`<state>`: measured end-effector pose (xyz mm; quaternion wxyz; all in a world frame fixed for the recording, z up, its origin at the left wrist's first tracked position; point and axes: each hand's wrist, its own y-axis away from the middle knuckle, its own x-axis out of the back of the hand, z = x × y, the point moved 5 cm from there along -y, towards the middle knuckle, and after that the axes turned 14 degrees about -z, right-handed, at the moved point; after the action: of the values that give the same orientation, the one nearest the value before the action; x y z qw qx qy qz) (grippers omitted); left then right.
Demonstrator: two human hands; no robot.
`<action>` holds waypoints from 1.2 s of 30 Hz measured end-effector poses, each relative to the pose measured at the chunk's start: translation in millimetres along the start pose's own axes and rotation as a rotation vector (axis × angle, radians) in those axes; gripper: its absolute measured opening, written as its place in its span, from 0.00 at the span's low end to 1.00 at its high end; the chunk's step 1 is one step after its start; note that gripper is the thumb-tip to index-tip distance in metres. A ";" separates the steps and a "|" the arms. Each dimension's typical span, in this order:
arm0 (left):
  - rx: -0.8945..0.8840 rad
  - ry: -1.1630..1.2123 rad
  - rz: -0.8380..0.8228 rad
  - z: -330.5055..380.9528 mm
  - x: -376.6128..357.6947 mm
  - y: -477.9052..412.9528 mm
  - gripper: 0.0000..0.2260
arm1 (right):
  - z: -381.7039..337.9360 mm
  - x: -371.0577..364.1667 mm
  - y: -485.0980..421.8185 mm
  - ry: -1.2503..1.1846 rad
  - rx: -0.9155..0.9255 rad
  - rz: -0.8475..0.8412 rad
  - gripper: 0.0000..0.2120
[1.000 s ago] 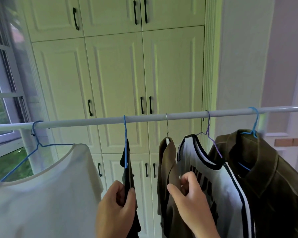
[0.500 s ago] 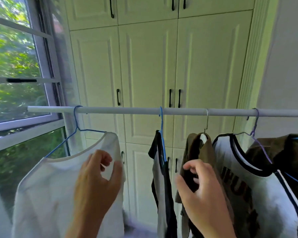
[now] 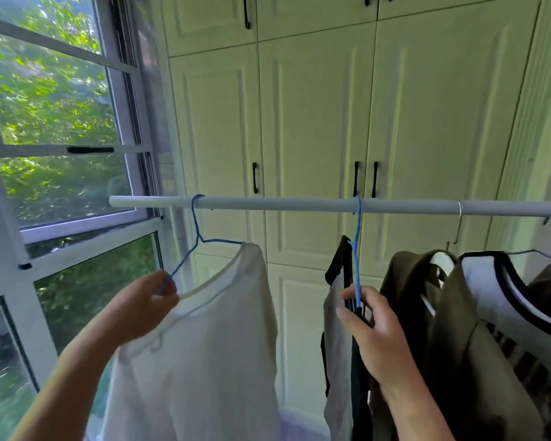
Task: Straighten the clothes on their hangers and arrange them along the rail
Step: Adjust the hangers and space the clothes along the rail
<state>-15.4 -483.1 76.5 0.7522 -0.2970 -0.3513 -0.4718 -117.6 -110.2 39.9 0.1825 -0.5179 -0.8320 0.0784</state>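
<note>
Along the white rail point(image 3: 299, 205), in the head view, several garments hang, and the two nearest the window point(image 3: 61, 122) are in hand. Near the rail's free end a white shirt point(image 3: 204, 361) hangs on a blue wire hanger point(image 3: 198, 232). It sits crooked: its collar is caught over the far arm of the wire, while the near arm runs bare down to the left hand point(image 3: 140, 310), whose fingertips pinch that bare wire right at the neckline. Well apart to the right, the right hand point(image 3: 374, 332) has its fingers curled round the lower part of a second blue hanger point(image 3: 358, 249), which carries a black and grey garment point(image 3: 336, 329) turned edge-on. Just beside it hang an olive jacket point(image 3: 427, 313) and a white jersey with dark trim point(image 3: 497, 297), crowded close together.

The step in hand looks to be seating the shirt. To do it well, I would hold the wire steady and draw the loose shoulder up over the bare arm until the neckline sits centred under the hook, minding that the hook does not slide off the open rail end. The right hand can turn its hanger square to the rail and even out the gap
</note>
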 end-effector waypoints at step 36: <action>-0.325 0.720 -0.075 130.5 -128.0 13.7 0.13 | 2.0 -2.5 -24.8 -0.267 0.231 -0.051 0.13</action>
<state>-74.7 -312.2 46.8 0.7528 -0.2147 0.0033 -0.6223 -138.0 -123.5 45.5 0.1304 -0.4571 -0.8472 0.2371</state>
